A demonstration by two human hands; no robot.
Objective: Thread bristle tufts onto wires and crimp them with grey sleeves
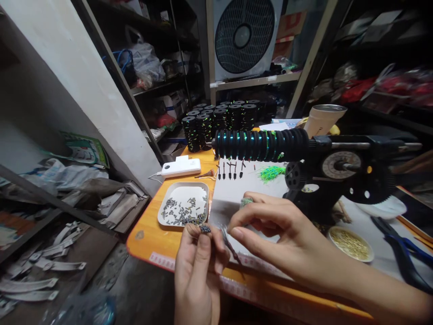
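Observation:
My left hand [202, 271] is closed, pinching a small dark beaded piece [204, 229] between thumb and fingertips. A dark brown cord [233, 253] trails beside these fingers. My right hand [280, 230] is just to the right, its thumb and index finger brought together near some thin pale strands; what it grips is too fine to make out. A green wrap [246, 201] shows at one of its fingers. Behind my left hand lies a white tray [174, 190] with many small dark tube-shaped pieces in it.
A black winding machine [341, 164] carries a row of black spools [262, 145]. Stacked spools [221, 117] stand at the back. Nearby are green strands [270, 173], a white power bank [181, 167], a bowl of gold bits [350, 243], pliers [399, 253] and a tall cup [324, 119].

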